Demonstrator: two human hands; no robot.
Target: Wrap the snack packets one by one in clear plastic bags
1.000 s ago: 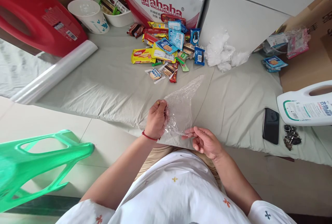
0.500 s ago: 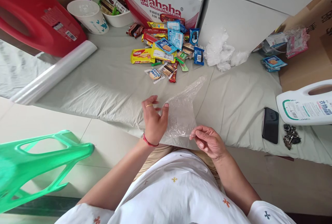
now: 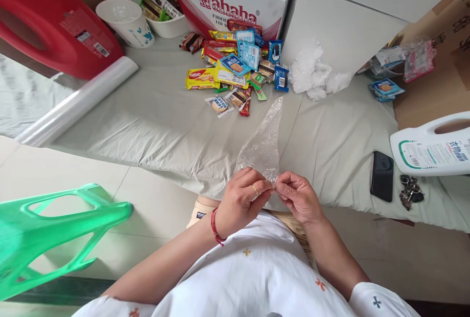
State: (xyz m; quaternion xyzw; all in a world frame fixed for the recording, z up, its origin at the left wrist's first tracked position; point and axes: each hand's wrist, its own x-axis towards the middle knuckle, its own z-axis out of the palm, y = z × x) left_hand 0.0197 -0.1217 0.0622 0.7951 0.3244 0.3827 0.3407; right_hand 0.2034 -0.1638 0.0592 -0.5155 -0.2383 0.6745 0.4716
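A clear plastic bag (image 3: 261, 148) lies spread out in front of me, its far end pointing toward the snack pile. My left hand (image 3: 246, 194) pinches the bag's near edge between thumb and fingers. Right beside it, fingertips almost touching, my right hand (image 3: 296, 197) pinches the same edge. Beyond the bag sits a heap of wrapped snacks (image 3: 235, 65), among them a yellow nabati packet (image 3: 201, 78) and blue biscuit packets (image 3: 282, 78). A round biscuit in a clear wrapper (image 3: 219, 105) lies at the heap's near side.
Crumpled clear bags (image 3: 312, 72) lie right of the snacks. A plastic roll (image 3: 79, 101), red jug (image 3: 69, 28), paper cup (image 3: 125, 23) and snack bowl (image 3: 167, 27) are left. A phone (image 3: 382, 176), keys (image 3: 411, 192) and white detergent bottle (image 3: 433, 148) sit right. A green stool (image 3: 55, 229) stands left.
My left hand has come down and right from the bag's left side to its near edge, closing on it next to my right hand. The bag has become narrower.
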